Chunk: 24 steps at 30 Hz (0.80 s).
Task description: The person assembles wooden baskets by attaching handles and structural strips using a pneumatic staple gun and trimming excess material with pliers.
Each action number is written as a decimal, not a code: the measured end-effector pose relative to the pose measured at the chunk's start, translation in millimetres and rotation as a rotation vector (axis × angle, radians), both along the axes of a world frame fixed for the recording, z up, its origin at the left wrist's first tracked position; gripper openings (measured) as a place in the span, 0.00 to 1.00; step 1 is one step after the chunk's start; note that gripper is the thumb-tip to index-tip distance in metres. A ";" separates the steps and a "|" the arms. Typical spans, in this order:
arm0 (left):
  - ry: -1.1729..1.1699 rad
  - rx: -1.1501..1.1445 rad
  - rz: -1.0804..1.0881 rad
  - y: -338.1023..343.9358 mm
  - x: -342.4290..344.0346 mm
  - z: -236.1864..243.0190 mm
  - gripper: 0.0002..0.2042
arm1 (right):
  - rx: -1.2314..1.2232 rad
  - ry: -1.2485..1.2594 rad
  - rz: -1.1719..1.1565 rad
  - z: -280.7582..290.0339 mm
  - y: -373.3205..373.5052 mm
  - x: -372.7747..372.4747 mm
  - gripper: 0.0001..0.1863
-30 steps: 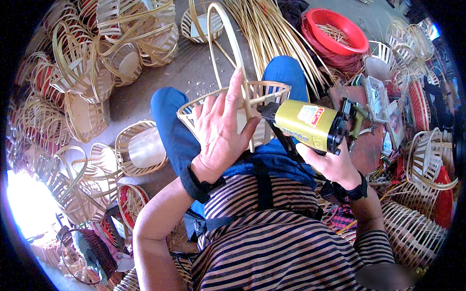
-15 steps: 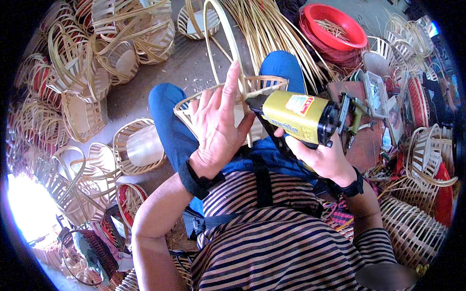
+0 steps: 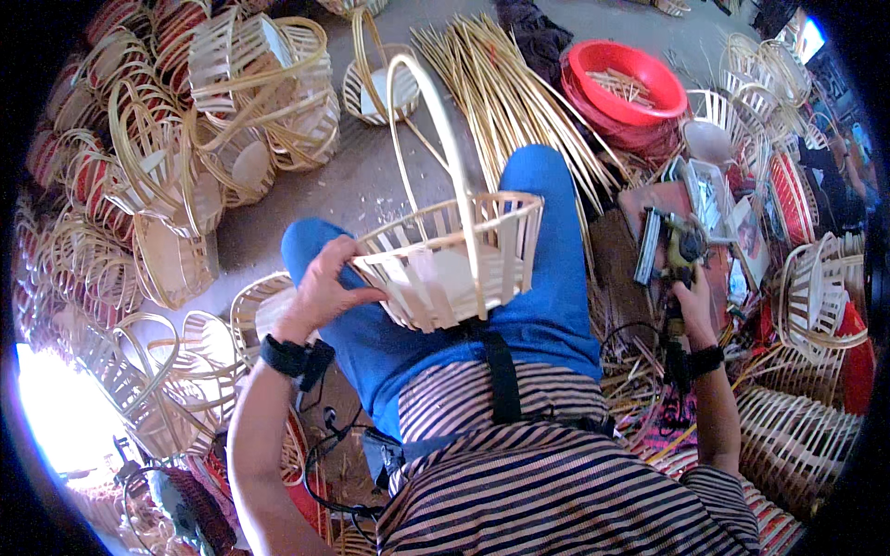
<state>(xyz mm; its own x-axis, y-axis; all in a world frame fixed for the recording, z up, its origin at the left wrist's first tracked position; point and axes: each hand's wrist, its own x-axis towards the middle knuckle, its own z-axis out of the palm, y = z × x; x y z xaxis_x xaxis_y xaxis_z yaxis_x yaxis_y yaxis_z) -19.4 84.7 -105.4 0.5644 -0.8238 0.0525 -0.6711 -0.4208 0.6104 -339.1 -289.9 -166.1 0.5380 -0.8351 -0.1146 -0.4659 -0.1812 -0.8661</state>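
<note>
On my lap, between my blue-clad knees, rests a light wooden slatted basket [image 3: 426, 278] with a tall arched handle and a pale solid bottom. My left hand [image 3: 323, 285] is closed round its left end, thumb at the rim. Off to the right, my right hand [image 3: 688, 301] grips an olive and black nail gun [image 3: 684, 243] at the reddish board [image 3: 642, 206], partly hiding it. A clear plastic tray [image 3: 709, 199] lies just beyond that tool.
Piled baskets [image 3: 167, 167] crowd the left, more baskets [image 3: 807, 296] the right. Long split canes [image 3: 505, 102] lie on the grey floor [image 3: 255, 236] ahead, beside a red basin [image 3: 630, 97] of short sticks. Black cables [image 3: 324, 463] run by my left side.
The yellow-bodied nail gun has left the basket, and my right hand has moved right to the board. My left hand has shifted from the handle down to the basket's left rim.
</note>
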 end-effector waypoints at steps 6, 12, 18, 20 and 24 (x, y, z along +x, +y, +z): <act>-0.357 -0.094 0.012 -74.0 -26.8 23.2 0.21 | -0.240 0.604 -0.329 -101.4 -80.1 -80.7 0.15; -0.504 0.093 0.092 -159.9 -73.0 -45.7 0.06 | -0.219 0.787 -0.402 -139.1 -94.8 -93.9 0.17; -0.486 0.143 0.088 -152.0 -55.5 -48.0 0.05 | -0.226 0.841 -0.405 -146.4 -85.3 -84.3 0.18; -0.464 0.132 0.082 -149.5 -54.2 -48.2 0.06 | -0.237 0.851 -0.414 -146.2 -80.7 -82.9 0.19; -0.491 0.049 0.065 -145.9 -48.8 -39.3 0.04 | -0.315 0.828 -0.451 -134.9 -71.3 -80.4 0.19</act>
<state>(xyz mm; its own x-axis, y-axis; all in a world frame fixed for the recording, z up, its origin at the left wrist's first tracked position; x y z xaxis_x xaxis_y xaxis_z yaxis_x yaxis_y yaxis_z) -68.2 -61.2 -144.7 0.5327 -0.7961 0.2871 -0.8460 -0.4913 0.2072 -419.6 -361.2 -301.0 0.0133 -0.9988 -0.0481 -0.9838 -0.0045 -0.1791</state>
